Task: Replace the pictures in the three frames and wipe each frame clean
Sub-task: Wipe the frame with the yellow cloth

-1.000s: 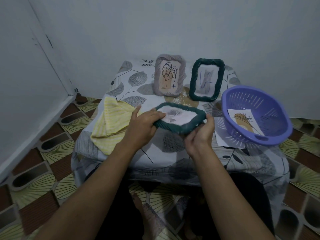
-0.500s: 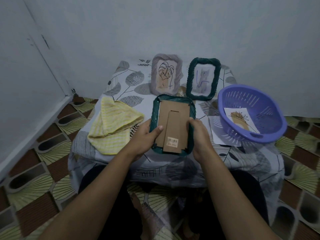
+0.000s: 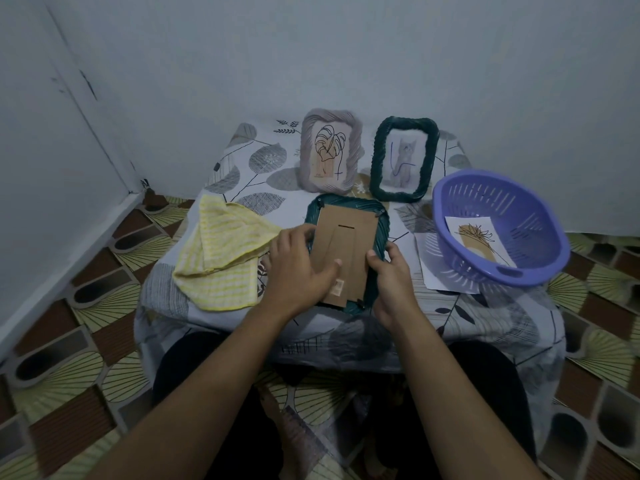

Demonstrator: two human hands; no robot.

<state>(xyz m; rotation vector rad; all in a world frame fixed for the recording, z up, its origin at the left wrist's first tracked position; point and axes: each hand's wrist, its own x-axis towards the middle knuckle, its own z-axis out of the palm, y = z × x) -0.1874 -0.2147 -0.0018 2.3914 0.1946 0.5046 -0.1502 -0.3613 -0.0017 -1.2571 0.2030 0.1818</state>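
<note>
Now note green frame (image 3: 346,203) flipped from face-up to face-down, cardboard backing (image 3: 346,237) upward, on desk (image 3: 450,317) between hands. Gripped at left rim by left hand (image 3: 298,268), right rim by right hand (image 3: 394,275), thumbs on backing. Judged ready for clip release, picture swap

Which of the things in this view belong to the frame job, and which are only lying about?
For the job:
- face-down green frame, gripped by left hand and right hand
- grey frame
- upright green frame
- yellow cloth
- picture in the purple basket

Only lying about:
- white sheet under the basket
- patterned tablecloth
</note>
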